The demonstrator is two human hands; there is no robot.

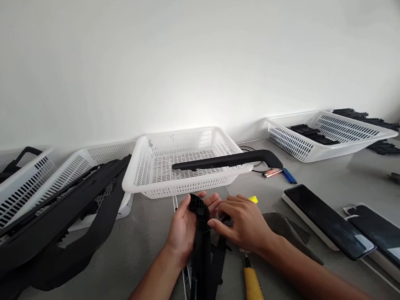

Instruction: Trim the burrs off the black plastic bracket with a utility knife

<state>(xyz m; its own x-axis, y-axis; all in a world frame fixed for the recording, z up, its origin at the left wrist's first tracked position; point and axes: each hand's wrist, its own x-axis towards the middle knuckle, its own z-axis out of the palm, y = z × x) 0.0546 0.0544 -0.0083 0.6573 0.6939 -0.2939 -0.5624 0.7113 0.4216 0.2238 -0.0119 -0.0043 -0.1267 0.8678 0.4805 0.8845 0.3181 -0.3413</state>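
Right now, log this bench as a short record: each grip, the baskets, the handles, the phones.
Left grip: holding the part near its upper end
Right grip: thumb at the part's edge, fingers curled; anything inside unclear
Middle basket: trim across it, curved end past the right rim
Right basket: black pieces inside
Left side: black panels over a basket
Handles: yellow, blue
Phones: two, right side
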